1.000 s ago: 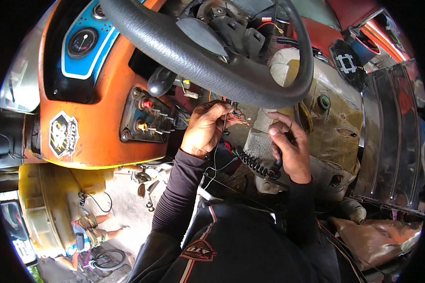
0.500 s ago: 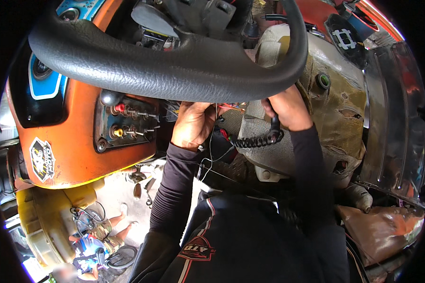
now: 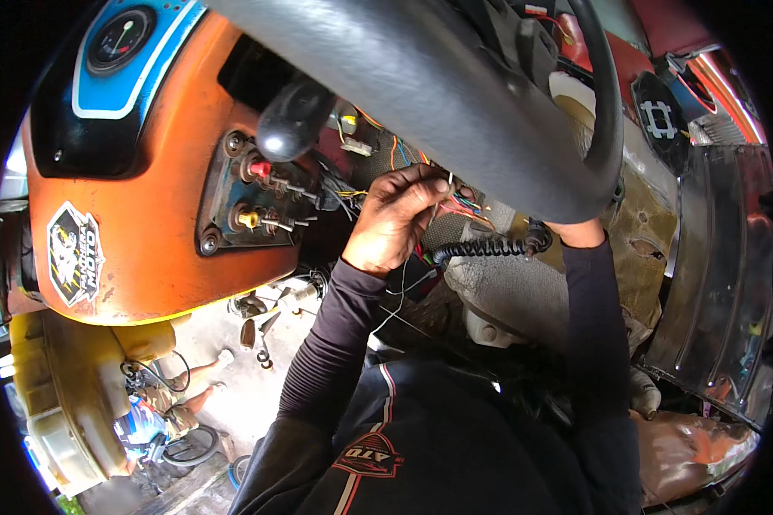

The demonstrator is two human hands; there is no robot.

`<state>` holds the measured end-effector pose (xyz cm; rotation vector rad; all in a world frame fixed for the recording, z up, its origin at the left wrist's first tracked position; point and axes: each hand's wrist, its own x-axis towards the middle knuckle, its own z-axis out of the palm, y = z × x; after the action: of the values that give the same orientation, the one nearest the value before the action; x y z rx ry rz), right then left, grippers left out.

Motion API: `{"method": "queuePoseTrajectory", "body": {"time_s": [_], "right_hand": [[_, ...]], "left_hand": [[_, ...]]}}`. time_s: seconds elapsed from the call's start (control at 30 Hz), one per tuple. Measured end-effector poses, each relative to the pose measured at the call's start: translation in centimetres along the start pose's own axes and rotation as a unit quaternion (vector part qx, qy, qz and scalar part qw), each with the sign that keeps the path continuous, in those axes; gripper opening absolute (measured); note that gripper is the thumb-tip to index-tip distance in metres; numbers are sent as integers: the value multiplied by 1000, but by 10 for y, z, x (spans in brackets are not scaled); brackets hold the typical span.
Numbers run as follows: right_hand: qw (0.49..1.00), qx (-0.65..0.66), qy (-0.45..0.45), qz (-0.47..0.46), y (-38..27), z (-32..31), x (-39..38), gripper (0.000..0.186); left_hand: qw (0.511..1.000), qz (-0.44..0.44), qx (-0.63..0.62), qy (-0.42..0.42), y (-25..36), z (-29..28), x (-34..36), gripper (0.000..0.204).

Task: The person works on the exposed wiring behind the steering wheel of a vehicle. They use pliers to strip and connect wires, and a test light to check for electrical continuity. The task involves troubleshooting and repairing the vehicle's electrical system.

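Under the black steering wheel [image 3: 455, 112], my left hand [image 3: 388, 219] pinches a thin wire [image 3: 451, 178] between thumb and fingers, its pale end pointing up. A bunch of coloured wires [image 3: 471, 209], red, green and blue among them, spreads out just beside the fingertips. My right hand [image 3: 580, 233] reaches beneath the wheel's right side; only its wrist and back show, and the rim hides its fingers. Close to that hand lies one end of a black coiled cord [image 3: 494, 248]. A loose white wire [image 3: 395, 307] hangs below my left hand.
On the left is an orange dash panel [image 3: 146, 240] with a red and a yellow knob and a round gauge [image 3: 122, 39]. A black ball-topped lever [image 3: 294, 124] stands near the wheel. A worn padded cover [image 3: 507, 292] is at right. Beyond the yellow tank [image 3: 69, 412], a person [image 3: 150, 421] is on the ground.
The view has shifted, so the wheel and dash sit differently. My left hand's fingers now show on the wire, with more coloured wires in sight. My right hand is more hidden behind the rim.
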<state>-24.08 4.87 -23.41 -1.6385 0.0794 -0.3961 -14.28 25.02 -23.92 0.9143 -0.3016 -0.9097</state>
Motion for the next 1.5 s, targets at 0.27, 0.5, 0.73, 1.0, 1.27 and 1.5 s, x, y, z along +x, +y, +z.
{"method": "queuePoseTrajectory", "body": {"time_s": [0.27,0.5,0.73,1.0,1.27,1.5], "right_hand": [[985,58,37,160,-18,20,-15,28],[973,37,38,227,-25,26,-8,19],[980,-174,-21,98,-14,28,6,14],[970,-220,-52,86,-21,33,14,9],[983,-65,29,171,-14,32,3,14],[986,-115,-11,116,-14,30,1,22]], "left_hand": [[997,36,63,-40,-7,-10,-1,21],[983,77,158,-47,-15,-15,-5,10],[974,81,212,-7,-21,-7,-8,8],[957,121,262,8,-24,-10,-9,7],[962,85,258,13,-17,-10,-9,9],[960,106,260,0,-14,-10,-9,10]]}}
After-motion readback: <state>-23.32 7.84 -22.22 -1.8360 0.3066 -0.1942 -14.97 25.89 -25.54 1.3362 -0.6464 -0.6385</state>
